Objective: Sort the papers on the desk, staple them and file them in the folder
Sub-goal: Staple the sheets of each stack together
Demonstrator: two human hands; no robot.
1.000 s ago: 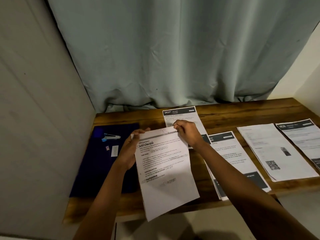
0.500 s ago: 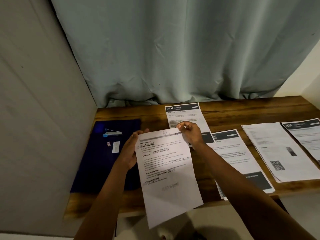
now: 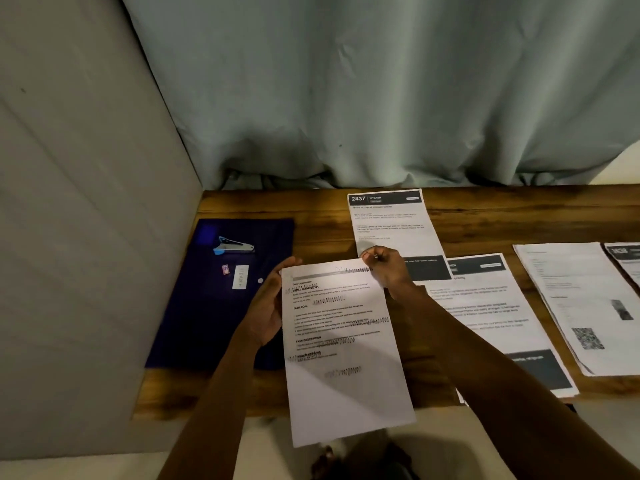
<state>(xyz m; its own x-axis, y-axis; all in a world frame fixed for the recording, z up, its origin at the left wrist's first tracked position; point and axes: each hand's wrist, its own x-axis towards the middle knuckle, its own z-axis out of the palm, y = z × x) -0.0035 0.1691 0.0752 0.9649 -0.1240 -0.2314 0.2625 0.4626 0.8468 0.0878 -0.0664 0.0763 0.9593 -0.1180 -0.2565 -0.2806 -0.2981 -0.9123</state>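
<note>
Over the table's (image 3: 311,216) front edge, gripping one sheet (image 3: 343,341) with fingers of left hand (image 3: 268,306) and right hand (image 3: 384,268); seemingly mid-sort, with papers (image 3: 485,306) loose rightward, stapler (image 3: 233,244) unused atop the closed folder (image 3: 214,323).

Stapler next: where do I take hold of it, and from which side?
Mid-body of the stapler, across its narrow width, coming from above: it lies flat on the blue folder, long axis left-right, with both long sides free.
</note>
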